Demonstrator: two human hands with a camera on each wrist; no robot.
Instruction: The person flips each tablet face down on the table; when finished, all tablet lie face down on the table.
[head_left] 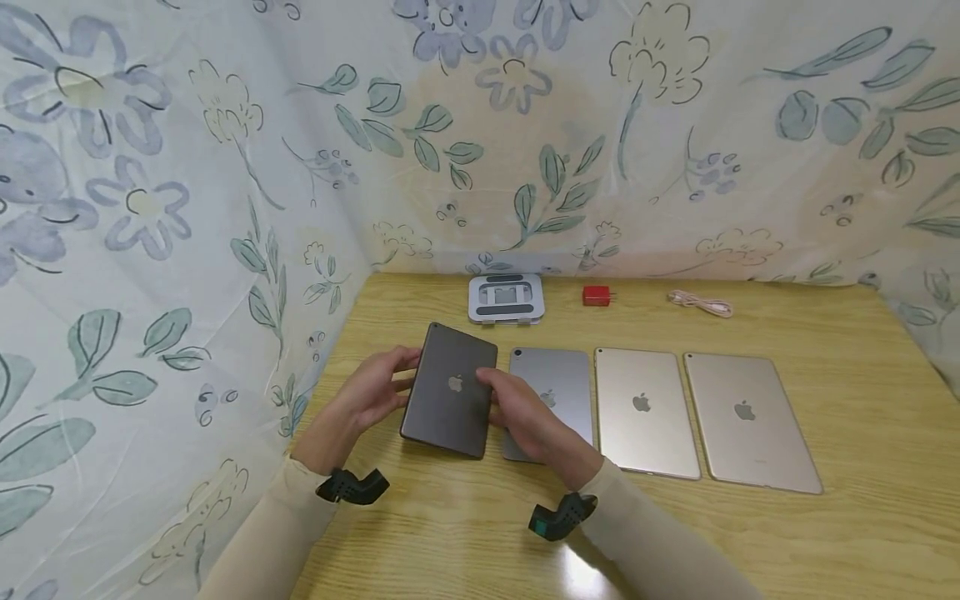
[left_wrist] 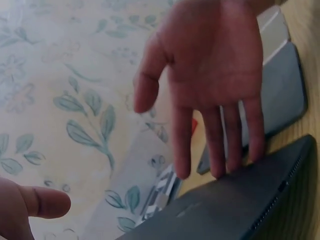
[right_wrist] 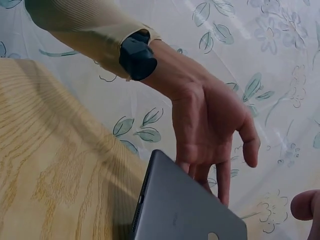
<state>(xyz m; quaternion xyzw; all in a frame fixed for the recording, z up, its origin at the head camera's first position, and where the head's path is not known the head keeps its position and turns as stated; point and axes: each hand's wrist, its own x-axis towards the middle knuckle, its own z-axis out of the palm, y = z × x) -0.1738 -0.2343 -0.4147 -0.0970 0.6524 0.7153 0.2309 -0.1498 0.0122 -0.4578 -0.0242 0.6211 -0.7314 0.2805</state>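
A dark grey tablet (head_left: 447, 396) is tilted up off the table on the left, its back with the apple logo facing me. My left hand (head_left: 378, 387) is at its left edge, fingers reaching behind it; in the right wrist view that hand's (right_wrist: 212, 120) thumb stands away from the tablet (right_wrist: 187, 205). At the right edge is my right hand (head_left: 528, 412), its thumb over the back in the head view. The left wrist view shows the right hand's (left_wrist: 215, 80) fingers straight, tips at the tablet's (left_wrist: 225, 200) edge, thumb apart. Part of a grey tablet (head_left: 561, 379) lies under the right hand.
Right of the grey tablet lie a gold tablet (head_left: 647, 429) and a rose-gold tablet (head_left: 753, 442), backs up. Along the back are a folded stand (head_left: 506, 310), a red charger plug (head_left: 596, 296) and a coiled pink cable (head_left: 700, 302). Floral cloth (head_left: 525, 150) borders the wooden table (head_left: 442, 533).
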